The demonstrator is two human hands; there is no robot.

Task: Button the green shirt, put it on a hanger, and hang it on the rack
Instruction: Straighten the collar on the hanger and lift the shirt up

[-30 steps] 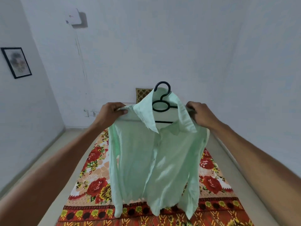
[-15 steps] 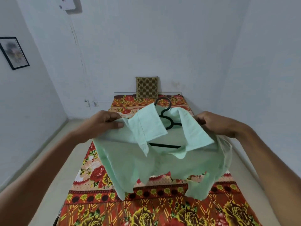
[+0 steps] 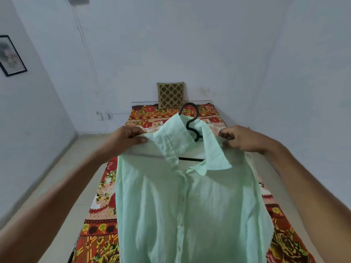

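- A bedroom in a home, small and plain.
- A low bed (image 3: 98,198) fills the middle of the room, its head end against the far wall (image 3: 190,44); it is covered by a red, orange and yellow flowered sheet.
- A patterned brown cushion (image 3: 170,95) stands upright at the bed's head edge, leaning on that wall.
- A framed picture (image 3: 11,56) hangs on the left wall.
- A wall socket (image 3: 104,116) sits low near the bed's far left corner.
- Pale tiled floor (image 3: 62,177) runs along the bed's sides.
- A green shirt (image 3: 180,205) on a black hanger (image 3: 190,159) is household clothing.
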